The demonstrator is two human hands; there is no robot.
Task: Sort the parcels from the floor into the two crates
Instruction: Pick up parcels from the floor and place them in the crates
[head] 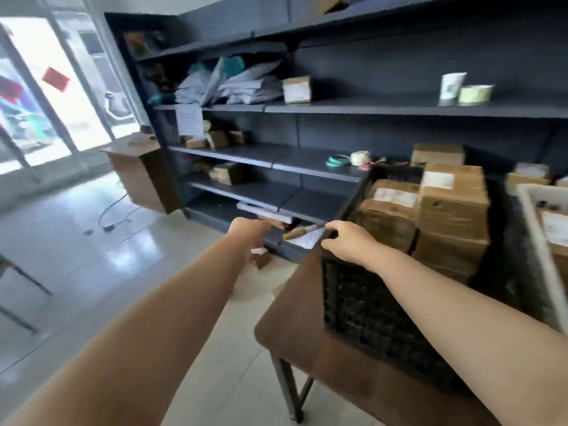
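2 hands apart; right hand (347, 241) grips black crate (368, 302) corner; left hand (249, 232) blurred, state unclear.

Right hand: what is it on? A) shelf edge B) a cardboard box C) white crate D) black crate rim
D: the right hand grips the near corner rim of the black crate, fingers curled over the edge.
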